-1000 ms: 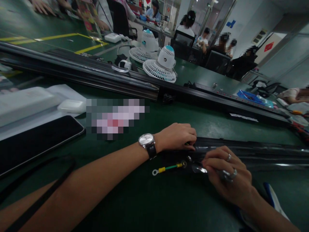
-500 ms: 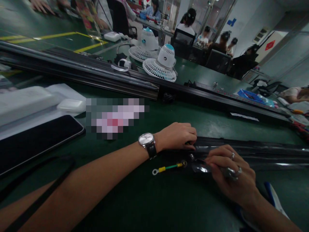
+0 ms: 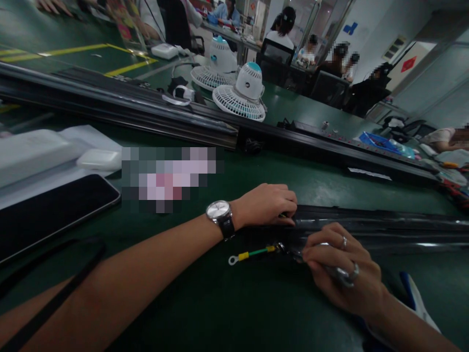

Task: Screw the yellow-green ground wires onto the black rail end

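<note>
Note a slight leftward shift of the right hand since the earlier frame, with the narrow end of a metal tool now just at the right end of a short green wire. Find little change in the left hand.

Locate the wire to the left of the right fingertips and on the near side of the left hand, with its long axis nearly sideways, rising slightly to the right; record yellow sleeves at both ends and a metal ring on the left. Rate both hands as near the right end. Cannot tell contact between tool and wire.

Record the right hand as closed around the tool. Record the left as curled low at the end of black strips, fingertips hidden; cannot tell gripping from pressing.

Note a dark green tabletop, with a blue-and-white handle partly under the right forearm and a phone at left. Farther off, observe a long black rail, two upturned white fans, chairs and seated people.
</note>
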Available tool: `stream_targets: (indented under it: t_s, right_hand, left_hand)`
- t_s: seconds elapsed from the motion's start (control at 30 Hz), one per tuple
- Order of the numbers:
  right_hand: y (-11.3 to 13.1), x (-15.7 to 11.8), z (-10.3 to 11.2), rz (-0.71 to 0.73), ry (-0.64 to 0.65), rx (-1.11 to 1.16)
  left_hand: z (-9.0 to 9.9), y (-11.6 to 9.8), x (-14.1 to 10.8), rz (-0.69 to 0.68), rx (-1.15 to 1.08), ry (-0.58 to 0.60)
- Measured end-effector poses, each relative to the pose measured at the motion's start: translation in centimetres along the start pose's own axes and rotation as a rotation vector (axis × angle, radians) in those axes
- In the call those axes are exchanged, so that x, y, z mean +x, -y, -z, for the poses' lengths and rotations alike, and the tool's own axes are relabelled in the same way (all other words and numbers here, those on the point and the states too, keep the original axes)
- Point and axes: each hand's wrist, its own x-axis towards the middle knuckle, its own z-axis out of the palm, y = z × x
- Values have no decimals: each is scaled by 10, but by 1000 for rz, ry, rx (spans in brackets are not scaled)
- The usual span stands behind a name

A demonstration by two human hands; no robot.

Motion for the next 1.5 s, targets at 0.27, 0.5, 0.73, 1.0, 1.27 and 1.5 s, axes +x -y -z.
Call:
stream_targets:
  t_s: [0.27,0.5,0.73,1.0,1.27,1.5]
  right_hand:
    - [-2,-1,2,-34,-25,6]
    - [-9,-4,0,-32,-27,15]
    - [-7,-4,2,39,75,97]
    - [-6,-3,5,24,52,63]
    - [-9,-1,8,-50,59,57]
    - [-11,-2,7,22,115,78]
  left_hand:
    - [0,-1,0,-1,1,-25]
    - [0,-1,1,13,16,2]
    - [1,-1,1,-1,-14,1]
    - [1,-1,1,-4,-18,-23]
    - [4,-2,2,-2,-93,13]
    - [6,-2,5,-17,-162,33]
